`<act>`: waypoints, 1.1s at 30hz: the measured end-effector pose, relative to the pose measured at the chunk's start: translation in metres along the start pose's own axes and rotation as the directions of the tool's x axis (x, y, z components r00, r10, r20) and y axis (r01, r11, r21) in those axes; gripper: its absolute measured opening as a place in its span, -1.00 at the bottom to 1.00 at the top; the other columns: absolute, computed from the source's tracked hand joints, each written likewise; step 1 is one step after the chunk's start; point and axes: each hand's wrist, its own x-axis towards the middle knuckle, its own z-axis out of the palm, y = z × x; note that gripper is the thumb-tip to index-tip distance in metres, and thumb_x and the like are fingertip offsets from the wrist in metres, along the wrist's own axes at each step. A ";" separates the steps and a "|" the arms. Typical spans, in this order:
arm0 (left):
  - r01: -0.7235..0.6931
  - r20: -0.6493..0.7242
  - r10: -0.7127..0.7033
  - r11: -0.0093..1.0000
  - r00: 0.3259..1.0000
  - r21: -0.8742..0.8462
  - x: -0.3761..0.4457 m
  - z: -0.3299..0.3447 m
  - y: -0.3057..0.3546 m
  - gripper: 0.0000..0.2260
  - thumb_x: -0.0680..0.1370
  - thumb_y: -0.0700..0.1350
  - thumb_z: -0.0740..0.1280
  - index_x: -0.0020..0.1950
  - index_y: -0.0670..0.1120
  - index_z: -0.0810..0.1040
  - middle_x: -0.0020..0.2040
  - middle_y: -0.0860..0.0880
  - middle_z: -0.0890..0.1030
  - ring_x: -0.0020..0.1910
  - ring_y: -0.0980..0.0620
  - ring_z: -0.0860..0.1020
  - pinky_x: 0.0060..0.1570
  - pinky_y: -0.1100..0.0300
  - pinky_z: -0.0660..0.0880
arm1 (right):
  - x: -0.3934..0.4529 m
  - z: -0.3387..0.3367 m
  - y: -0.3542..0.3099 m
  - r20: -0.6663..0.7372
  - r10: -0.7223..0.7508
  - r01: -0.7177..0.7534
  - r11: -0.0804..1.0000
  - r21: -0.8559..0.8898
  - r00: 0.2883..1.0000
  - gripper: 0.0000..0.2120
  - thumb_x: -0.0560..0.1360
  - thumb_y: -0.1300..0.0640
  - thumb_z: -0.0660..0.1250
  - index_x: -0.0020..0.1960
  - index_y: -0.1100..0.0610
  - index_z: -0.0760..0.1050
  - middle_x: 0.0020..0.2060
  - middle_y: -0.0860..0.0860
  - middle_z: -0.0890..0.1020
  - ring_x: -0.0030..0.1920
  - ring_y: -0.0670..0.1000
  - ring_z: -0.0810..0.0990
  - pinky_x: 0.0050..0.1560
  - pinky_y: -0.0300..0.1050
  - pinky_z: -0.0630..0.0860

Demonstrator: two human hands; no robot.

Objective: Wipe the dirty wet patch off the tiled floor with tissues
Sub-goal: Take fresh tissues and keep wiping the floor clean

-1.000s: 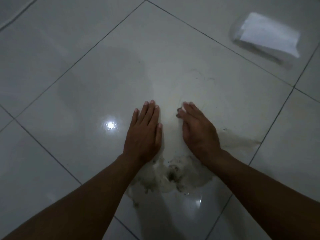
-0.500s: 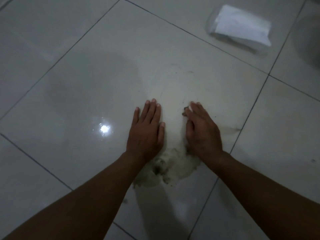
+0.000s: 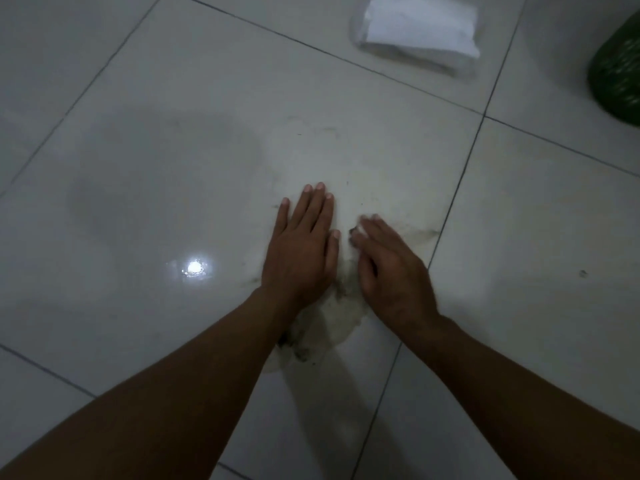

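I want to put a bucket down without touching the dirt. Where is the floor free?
Free: the tiles left of the left hand, around the light glare, and the tile right of the right hand, below the green object. Crowded: the dirty wet patch between and under both hands, and the tissue pack at top.

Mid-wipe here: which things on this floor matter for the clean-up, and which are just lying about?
For the job:
- left hand, flat on the wet tissue
- right hand, also pressing the tissue
- dirty streaks on the tiled floor
- pack of spare tissues

Lying about:
- green object at the right edge
- small dark speck
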 end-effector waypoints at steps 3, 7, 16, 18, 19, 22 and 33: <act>0.007 0.011 -0.007 1.000 1.000 0.016 -0.001 0.000 0.000 -0.46 0.64 0.03 -0.04 0.58 -0.19 0.14 0.60 -0.13 0.12 0.59 -0.05 0.01 0.55 -0.07 -0.05 | -0.022 -0.006 0.009 -0.037 -0.036 0.036 0.999 0.008 0.999 -0.68 0.54 0.25 0.23 0.26 0.19 0.57 0.34 0.09 0.51 0.42 0.03 0.40 0.42 -0.02 0.36; 0.018 0.030 -0.018 1.000 0.999 0.000 0.000 0.000 0.001 -0.47 0.65 0.02 -0.04 0.60 -0.16 0.08 0.61 -0.11 0.06 0.60 -0.01 -0.06 0.56 -0.05 -0.09 | -0.015 -0.005 0.024 -0.198 0.176 -0.181 0.983 -0.006 0.964 -0.69 0.56 0.30 0.22 0.27 0.24 0.56 0.34 0.13 0.52 0.41 0.08 0.41 0.42 -0.04 0.35; 0.016 0.015 -0.015 1.000 1.000 -0.015 -0.002 0.001 0.000 -0.46 0.65 0.03 -0.04 0.59 -0.16 0.10 0.60 -0.11 0.08 0.60 -0.01 -0.05 0.56 -0.04 -0.08 | -0.024 -0.003 0.013 -0.116 0.024 -0.022 1.000 0.017 0.993 -0.67 0.55 0.28 0.21 0.26 0.23 0.57 0.33 0.11 0.52 0.42 0.04 0.41 0.42 -0.07 0.35; 0.020 0.019 -0.019 1.000 1.000 -0.016 0.000 0.001 0.000 -0.46 0.65 0.04 -0.04 0.60 -0.15 0.08 0.61 -0.11 0.07 0.60 0.00 -0.06 0.56 -0.03 -0.10 | -0.024 -0.006 0.021 -0.185 0.117 -0.119 0.993 0.001 0.976 -0.68 0.55 0.30 0.21 0.26 0.23 0.57 0.33 0.12 0.53 0.41 0.06 0.41 0.41 -0.03 0.37; 0.021 0.022 -0.021 1.000 1.000 -0.017 0.000 0.001 0.000 -0.46 0.65 0.04 -0.05 0.60 -0.15 0.08 0.61 -0.10 0.06 0.60 0.00 -0.06 0.56 -0.03 -0.10 | -0.020 -0.005 0.025 -0.221 0.184 -0.189 0.982 0.000 0.958 -0.68 0.54 0.32 0.22 0.25 0.24 0.56 0.33 0.13 0.53 0.42 0.08 0.41 0.41 0.00 0.38; 0.021 0.026 -0.020 1.000 0.999 -0.017 0.000 0.000 0.000 -0.46 0.65 0.04 -0.05 0.60 -0.14 0.07 0.61 -0.10 0.05 0.60 0.01 -0.07 0.56 -0.03 -0.10 | 0.001 -0.001 0.028 -0.237 0.298 -0.305 0.952 0.009 0.925 -0.67 0.55 0.38 0.21 0.26 0.25 0.55 0.36 0.15 0.49 0.45 0.12 0.35 0.41 0.09 0.37; 0.024 0.022 -0.023 0.999 0.999 -0.024 -0.001 -0.001 0.000 -0.46 0.65 0.03 -0.03 0.60 -0.15 0.10 0.61 -0.10 0.08 0.60 0.00 -0.04 0.56 -0.04 -0.07 | 0.003 -0.002 0.026 -0.188 0.215 -0.225 0.974 -0.034 0.958 -0.67 0.57 0.32 0.20 0.29 0.23 0.54 0.36 0.13 0.49 0.44 0.07 0.37 0.44 -0.10 0.29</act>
